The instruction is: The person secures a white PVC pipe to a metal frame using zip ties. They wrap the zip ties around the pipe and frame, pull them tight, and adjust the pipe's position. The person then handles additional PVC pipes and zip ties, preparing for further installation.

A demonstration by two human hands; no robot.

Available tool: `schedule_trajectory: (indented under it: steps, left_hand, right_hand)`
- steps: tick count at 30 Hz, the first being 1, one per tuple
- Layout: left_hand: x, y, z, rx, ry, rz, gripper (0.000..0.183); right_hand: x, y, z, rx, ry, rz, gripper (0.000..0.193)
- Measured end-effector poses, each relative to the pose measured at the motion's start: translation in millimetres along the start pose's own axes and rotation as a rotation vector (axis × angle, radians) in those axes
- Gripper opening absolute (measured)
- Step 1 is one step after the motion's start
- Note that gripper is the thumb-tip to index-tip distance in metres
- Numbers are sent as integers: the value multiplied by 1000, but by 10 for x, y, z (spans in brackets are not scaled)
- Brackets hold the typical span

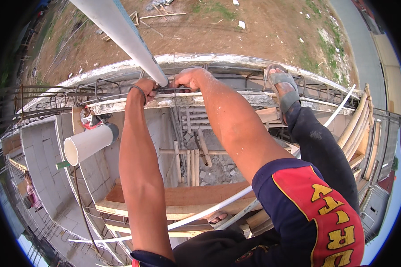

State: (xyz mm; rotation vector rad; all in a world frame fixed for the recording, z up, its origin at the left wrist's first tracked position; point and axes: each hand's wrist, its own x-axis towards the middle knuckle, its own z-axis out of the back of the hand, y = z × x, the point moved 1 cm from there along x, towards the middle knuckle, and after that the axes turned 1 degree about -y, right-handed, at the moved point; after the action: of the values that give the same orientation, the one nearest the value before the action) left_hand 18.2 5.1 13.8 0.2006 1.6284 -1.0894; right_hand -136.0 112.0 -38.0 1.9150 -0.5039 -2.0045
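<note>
My left hand, with a dark band at the wrist, is closed beside the foot of a tall white pipe. Just right of that foot, my right hand has its fingers drawn together low among the steel bars. What either hand grips is too small or hidden to tell. Both work at a rebar cage lying in a long narrow trough between rough pale edges. The pipe rises from between the hands toward the upper left.
A short, wide white pipe sticks up left of my left forearm. Below the trough is a deep drop to rubble and wooden props. My sandalled foot rests on the trough's edge. Thin white conduit crosses wooden planks.
</note>
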Motion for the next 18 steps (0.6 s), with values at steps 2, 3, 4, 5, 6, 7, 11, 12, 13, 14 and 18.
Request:
schedule_trajectory:
  steps: [2, 3, 4, 5, 6, 7, 11, 12, 13, 14, 18]
  left_hand:
    - [-40, -17, -79, 38, -30, 1, 10]
    - [-77, -81, -136, 58, -44, -6, 9]
    - [-66, -92, -136, 55, -32, -1, 10]
    - [-43, -61, -108, 70, -28, -2, 11]
    - [-18, -36, -85, 87, -22, -4, 12]
    - [7, -17, -58, 105, -15, -5, 12]
    - [67, 30, -79, 101, -61, -20, 14]
    - [78, 36, -84, 125, -65, -28, 14]
    - [92, 36, -85, 149, -70, -37, 15]
    - [108, 51, -71, 169, -78, -44, 15]
    - [114, 118, -40, 197, -110, -72, 16]
  right_hand:
    - [116, -89, 2, 70, 37, 2, 25]
    - [237, -154, 49, 105, 51, 8, 25]
    - [367, -209, 88, 111, 86, 24, 29]
    - [369, -183, 71, 83, 83, 9, 24]
    - [368, -160, 55, 56, 77, -7, 21]
    - [367, -136, 39, 30, 71, -23, 22]
    - [238, -75, 68, -155, 47, 96, 17]
    - [210, -64, 77, -152, 55, 118, 15]
    - [180, -63, 84, -122, 44, 123, 14]
    - [124, -28, 66, -98, 38, 130, 14]
    - [-96, 29, 3, 41, -48, 171, 20]
